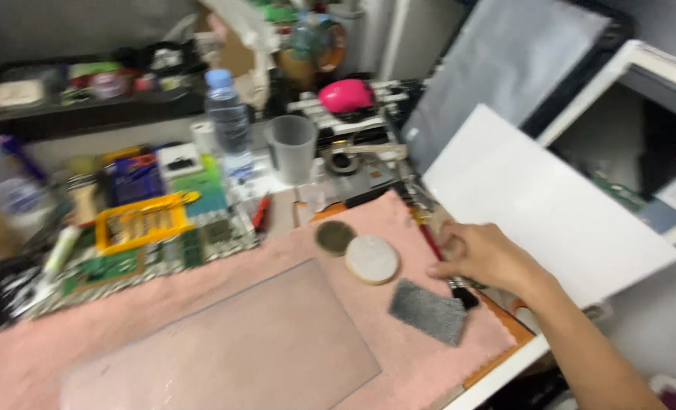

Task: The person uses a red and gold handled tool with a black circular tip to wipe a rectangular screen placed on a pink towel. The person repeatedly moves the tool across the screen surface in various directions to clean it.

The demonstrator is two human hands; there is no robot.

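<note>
Spread across the cluttered workbench: a pink cloth mat (201,319), with a clear rectangular sheet (224,349) lying flat on its near half. Leaning at the right, over the bench edge: a large white panel (543,205), and behind it a grey panel (505,68).

Reaching in from the lower right: the right hand (478,254), fingers curled down onto a slim red-handled brush (438,254) at the mat's right edge, fingertips closed around or pressed on the handle; too blurred to tell which. Dark brush head poking out below the hand, just beside a grey scouring pad (429,310) lying flat on the mat. No left hand in view.

Left of the hand, on the mat: a round white disc (371,259), and touching its upper left edge a smaller dark round disc (334,237).

Behind the mat: a clear plastic water bottle (229,125) with a blue cap, upright; a translucent grey cup (292,148) just to its right; a pink rounded object (347,96) farther back on a rack. At left: a yellow tray (144,222) resting on green circuit boards (125,262). Near the mat's back edge: a red pen-like tool (261,212).
</note>
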